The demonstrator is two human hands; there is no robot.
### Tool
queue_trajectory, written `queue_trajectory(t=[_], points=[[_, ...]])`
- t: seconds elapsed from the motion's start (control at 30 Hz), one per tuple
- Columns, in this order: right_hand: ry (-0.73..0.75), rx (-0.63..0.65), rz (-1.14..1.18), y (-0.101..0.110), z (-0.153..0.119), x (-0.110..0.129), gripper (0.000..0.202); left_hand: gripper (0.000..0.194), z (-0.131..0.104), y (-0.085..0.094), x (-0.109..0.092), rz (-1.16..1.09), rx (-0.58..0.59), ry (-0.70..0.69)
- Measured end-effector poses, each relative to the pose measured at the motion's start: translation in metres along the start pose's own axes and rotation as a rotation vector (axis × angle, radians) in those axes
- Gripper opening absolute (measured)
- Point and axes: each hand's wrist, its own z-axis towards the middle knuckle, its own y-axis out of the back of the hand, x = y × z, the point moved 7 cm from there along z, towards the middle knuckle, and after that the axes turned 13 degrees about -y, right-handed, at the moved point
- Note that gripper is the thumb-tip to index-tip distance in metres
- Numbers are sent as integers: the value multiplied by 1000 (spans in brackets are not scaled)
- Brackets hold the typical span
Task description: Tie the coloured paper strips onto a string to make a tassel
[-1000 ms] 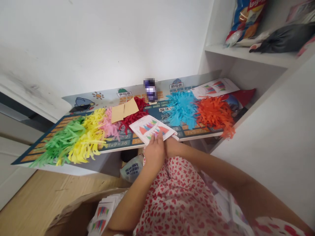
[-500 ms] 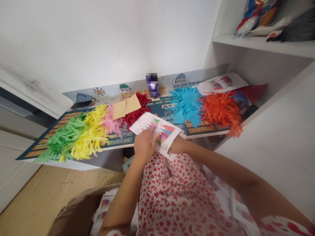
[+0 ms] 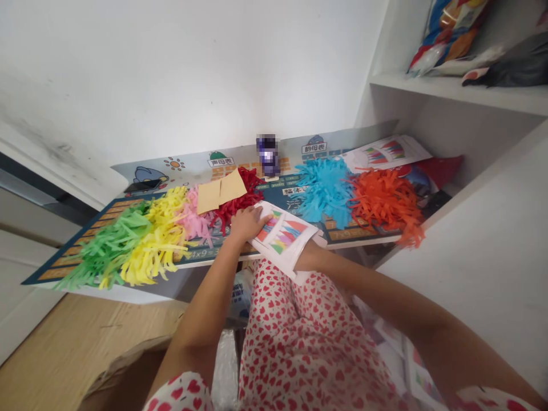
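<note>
A white paper packet (image 3: 278, 248), printed with colourful tassel-like pictures, is tilted over the near edge of the table, above my lap. My left hand (image 3: 247, 224) grips its upper left edge, the thumb lying across the printed face. At the lower right edge my right hand (image 3: 305, 257) goes in under or inside the packet; its fingers are hidden. Beyond my left hand lies a bunch of dark red paper strips (image 3: 240, 201), partly covered by two tan card pieces (image 3: 220, 191).
Fringed strips in green (image 3: 113, 240), yellow (image 3: 158, 240), pink (image 3: 199, 214), blue (image 3: 323, 191) and orange (image 3: 385, 200) line the table. More printed sheets (image 3: 387, 151) lie back right. A partly blurred purple object (image 3: 268, 157) stands by the wall. A shelf (image 3: 462, 91) rises at right.
My left hand has moved from the middle of the packet to its upper left edge, uncovering more of the print. The right hand stays at the packet's lower right.
</note>
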Motion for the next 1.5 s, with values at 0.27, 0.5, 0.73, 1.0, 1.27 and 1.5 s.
queue_trajectory(t=[0.27, 0.5, 0.73, 1.0, 1.27, 1.5], points=[[-2, 131, -146, -22, 4, -15, 67, 67, 2, -12, -37, 15, 88, -156], [102, 1, -44, -6, -2, -4, 56, 72, 6, -21, -72, 61, 177, -316], [-89, -341, 221, -2, -100, -9, 24, 74, 4, -23, -73, 72, 148, -321], [-870, -315, 1337, -91, -130, -21, 51, 71, 7, -20, -74, 44, 163, -283], [-795, -275, 1212, -38, -110, -42, 46, 77, -46, 1, -108, -119, 26, -572], [-400, -140, 429, 95, -134, -38, 45, 67, -85, 103, -143, -173, -424, -579]])
